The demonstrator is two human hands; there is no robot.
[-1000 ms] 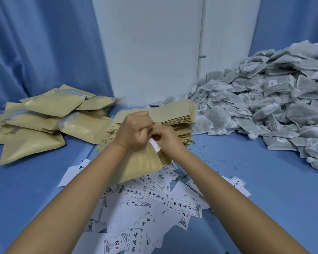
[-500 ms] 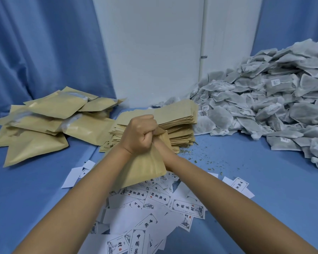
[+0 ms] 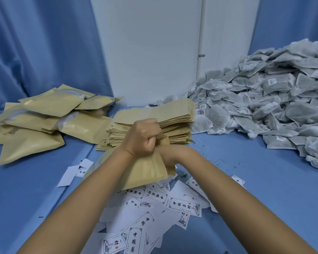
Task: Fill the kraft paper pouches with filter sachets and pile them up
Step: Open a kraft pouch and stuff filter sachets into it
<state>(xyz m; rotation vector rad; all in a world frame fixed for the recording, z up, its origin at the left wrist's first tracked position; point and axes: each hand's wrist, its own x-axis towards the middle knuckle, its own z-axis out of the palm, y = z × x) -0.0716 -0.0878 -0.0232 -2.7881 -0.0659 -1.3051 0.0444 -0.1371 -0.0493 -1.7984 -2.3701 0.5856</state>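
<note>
In the middle of the frame, the left hand [image 3: 145,136] squeezes the top of a kraft pouch [image 3: 145,173]. The right hand [image 3: 166,154] is mostly hidden at the pouch's mouth, so its fingers cannot be seen.

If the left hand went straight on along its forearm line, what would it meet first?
Most likely the stack of flat kraft pouches just beyond the left hand; depth between them is unclear.

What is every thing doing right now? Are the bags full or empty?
held pouch, gripped at top, puffed
left hand, fisted round pouch top
right hand, fingers hidden behind pouch
flat pouches, stacked, unfilled
filled pouches, piled, bulging
sachets, loose heap
labels, scattered
</note>
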